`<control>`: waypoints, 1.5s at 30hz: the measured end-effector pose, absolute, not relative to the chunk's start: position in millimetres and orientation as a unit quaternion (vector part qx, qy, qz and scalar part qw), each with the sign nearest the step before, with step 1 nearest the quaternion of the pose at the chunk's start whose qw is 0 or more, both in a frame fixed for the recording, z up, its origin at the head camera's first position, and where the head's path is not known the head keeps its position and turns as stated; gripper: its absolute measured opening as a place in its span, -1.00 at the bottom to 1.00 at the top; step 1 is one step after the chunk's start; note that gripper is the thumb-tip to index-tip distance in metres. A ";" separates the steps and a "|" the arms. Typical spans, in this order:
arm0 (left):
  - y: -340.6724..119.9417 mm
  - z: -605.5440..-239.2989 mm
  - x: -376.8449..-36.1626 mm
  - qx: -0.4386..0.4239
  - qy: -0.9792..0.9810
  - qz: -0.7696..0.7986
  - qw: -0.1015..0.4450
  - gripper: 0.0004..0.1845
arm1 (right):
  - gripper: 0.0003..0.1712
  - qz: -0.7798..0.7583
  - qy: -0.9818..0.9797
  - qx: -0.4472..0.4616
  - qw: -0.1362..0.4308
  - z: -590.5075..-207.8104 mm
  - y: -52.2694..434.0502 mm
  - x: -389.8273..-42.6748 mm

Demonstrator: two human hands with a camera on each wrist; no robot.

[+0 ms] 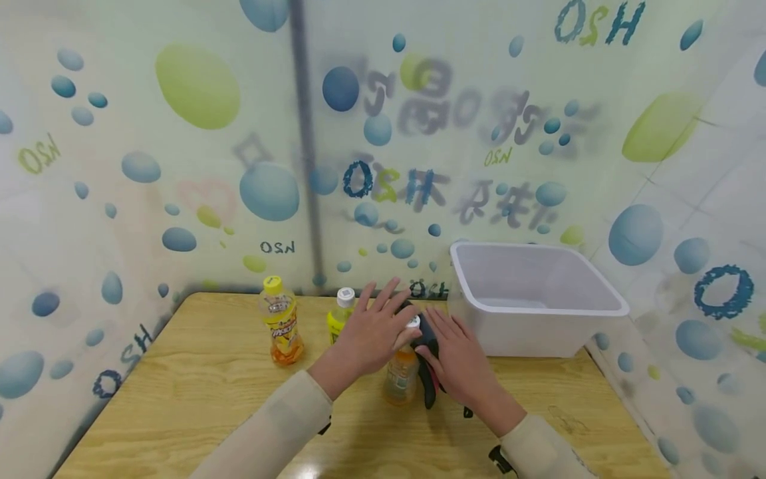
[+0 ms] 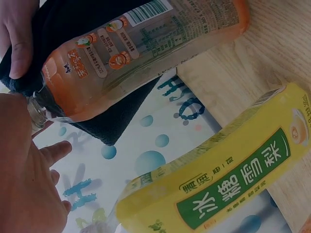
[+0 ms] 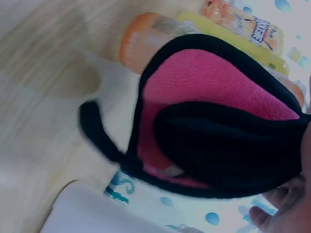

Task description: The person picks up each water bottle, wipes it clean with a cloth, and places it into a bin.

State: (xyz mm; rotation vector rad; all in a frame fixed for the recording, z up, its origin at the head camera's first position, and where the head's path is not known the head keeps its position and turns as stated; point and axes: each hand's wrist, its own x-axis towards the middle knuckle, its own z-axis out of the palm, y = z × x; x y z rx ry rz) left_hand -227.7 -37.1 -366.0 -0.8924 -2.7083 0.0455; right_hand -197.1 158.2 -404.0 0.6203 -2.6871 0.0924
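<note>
An orange-tinted drink bottle (image 1: 401,382) stands upright with a white cap. My left hand (image 1: 377,329) is at its neck, fingers spread and mostly straight. My right hand (image 1: 463,362) pinches a black cloth item (image 3: 228,145) with a fleecy pink lining and a short strap, thumb on one side and fingers on the other. The cloth hangs directly beside the orange bottle (image 2: 97,73), partly behind it in the left wrist view. A yellow bottle (image 2: 228,170) with a green label stands just left of it, partly hidden by my left hand in the head view.
A yellow-capped bottle (image 1: 284,326) with some orange liquid stands further left on the wooden table (image 1: 197,386). At the back right sits a white plastic bin (image 1: 520,332), close to my right hand. A patterned curtain (image 1: 383,133) hangs behind the table.
</note>
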 end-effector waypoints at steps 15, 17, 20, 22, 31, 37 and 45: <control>-36.4 -367.8 -228.1 -0.307 -0.942 0.011 0.135 -0.44 | -0.07 -0.088 -0.949 0.200 0.226 -421.9 157.0 -191.6; -36.0 -368.2 -228.0 -0.308 -0.942 0.007 0.134 -0.45 | -0.09 -0.082 -0.953 0.195 0.217 -431.6 158.4 -191.2; -35.1 -369.3 -227.8 -0.313 -0.939 0.003 0.140 -0.46 | -0.13 -0.069 -0.963 0.193 0.175 -451.7 160.2 -189.4; -34.4 -369.9 -227.5 -0.317 -0.937 0.002 0.148 -0.48 | -0.15 -0.058 -0.970 0.192 0.139 -465.3 160.4 -188.7; -34.7 -371.4 -227.6 -0.323 -0.934 -0.008 0.150 -0.48 | -0.18 -0.058 -0.976 0.200 0.059 -499.4 159.7 -191.5; -36.0 -370.1 -228.3 -0.321 -0.934 -0.013 0.155 -0.48 | -0.20 -0.093 -0.970 0.215 0.059 -508.7 162.5 -196.9; -37.2 -369.3 -227.5 -0.318 -0.934 -0.006 0.161 -0.49 | -0.22 -0.044 -0.975 0.208 0.065 -507.1 161.9 -198.5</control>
